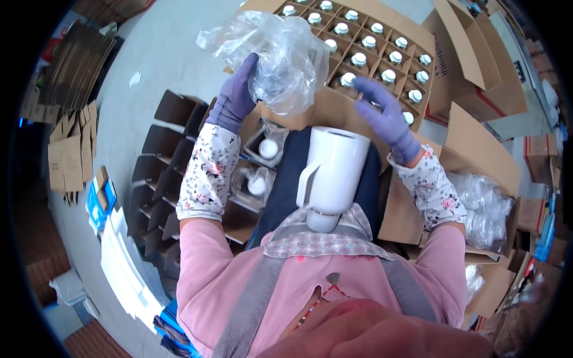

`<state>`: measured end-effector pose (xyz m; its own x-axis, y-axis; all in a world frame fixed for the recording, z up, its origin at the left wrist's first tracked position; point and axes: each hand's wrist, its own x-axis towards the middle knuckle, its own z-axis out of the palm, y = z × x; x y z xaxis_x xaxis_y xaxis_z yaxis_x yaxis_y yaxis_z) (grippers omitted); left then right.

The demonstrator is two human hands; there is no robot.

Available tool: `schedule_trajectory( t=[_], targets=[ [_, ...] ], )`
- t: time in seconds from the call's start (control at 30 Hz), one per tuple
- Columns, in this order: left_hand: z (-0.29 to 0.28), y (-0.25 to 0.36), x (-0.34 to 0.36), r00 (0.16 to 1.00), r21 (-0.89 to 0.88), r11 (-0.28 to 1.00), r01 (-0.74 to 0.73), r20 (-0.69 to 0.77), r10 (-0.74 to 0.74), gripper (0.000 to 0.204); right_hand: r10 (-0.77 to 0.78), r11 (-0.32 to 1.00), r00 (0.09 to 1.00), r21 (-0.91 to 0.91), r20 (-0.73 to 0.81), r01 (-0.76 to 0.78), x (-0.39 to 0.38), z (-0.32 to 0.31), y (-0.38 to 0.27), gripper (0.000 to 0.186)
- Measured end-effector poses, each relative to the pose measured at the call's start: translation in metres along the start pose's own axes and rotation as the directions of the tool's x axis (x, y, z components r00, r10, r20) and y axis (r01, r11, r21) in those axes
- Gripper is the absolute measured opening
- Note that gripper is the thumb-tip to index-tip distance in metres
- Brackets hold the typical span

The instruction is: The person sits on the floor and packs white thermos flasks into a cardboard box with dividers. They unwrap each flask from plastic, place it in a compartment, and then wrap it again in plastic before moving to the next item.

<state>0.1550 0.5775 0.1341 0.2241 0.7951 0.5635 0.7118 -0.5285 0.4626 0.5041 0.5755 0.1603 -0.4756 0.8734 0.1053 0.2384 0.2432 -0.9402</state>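
Observation:
In my gloved left hand (239, 89) is a crumpled clear plastic bag (286, 68), gripped at its left side and raised in front of me. Opposite it, my right hand (388, 119), also in a purple glove, hangs apart from the bag with its fingers spread and nothing in them. A white handled tumbler (339, 161) lies across my lap between my forearms. Its wide end points away from me and its narrower base rests against my apron (334, 243). Neither hand touches the tumbler.
Beyond my hands stands a divided carton (334, 107) of several white-capped bottles (358, 58). Dark box dividers (158, 161) and bagged items (268, 148) in a carton sit on my left. Right of me, an open box (483, 155) holds clear plastic bags (480, 206).

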Motion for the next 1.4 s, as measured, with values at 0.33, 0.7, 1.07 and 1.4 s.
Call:
schedule_trajectory(
  t=[0.33,0.7,1.07,1.4],
  targets=[
    [0.046,-0.076,0.075,0.943,-0.544,0.784,0.299,0.293,-0.156,0.072,0.387,0.853,0.908,0.31,0.161,-0.419,0.135,0.003,0.069,0.052],
    [0.133,0.033,0.011,0.841,-0.518,0.682,0.516,0.158,-0.517,0.064,-0.124,0.477,0.893,0.815,0.432,-0.328,0.112,0.044,0.081,0.029],
    [0.113,0.081,-0.095,0.747,-0.766,0.46,0.449,0.04,-0.664,0.035,0.23,0.887,0.964,0.436,-0.13,-0.152,-0.061,0.057,0.043,0.058],
    [0.091,0.107,-0.134,0.887,-0.612,0.691,0.385,0.037,-0.461,0.037,-0.002,0.995,0.98,0.097,-0.197,0.022,-0.159,0.111,0.017,0.076]
  ],
)
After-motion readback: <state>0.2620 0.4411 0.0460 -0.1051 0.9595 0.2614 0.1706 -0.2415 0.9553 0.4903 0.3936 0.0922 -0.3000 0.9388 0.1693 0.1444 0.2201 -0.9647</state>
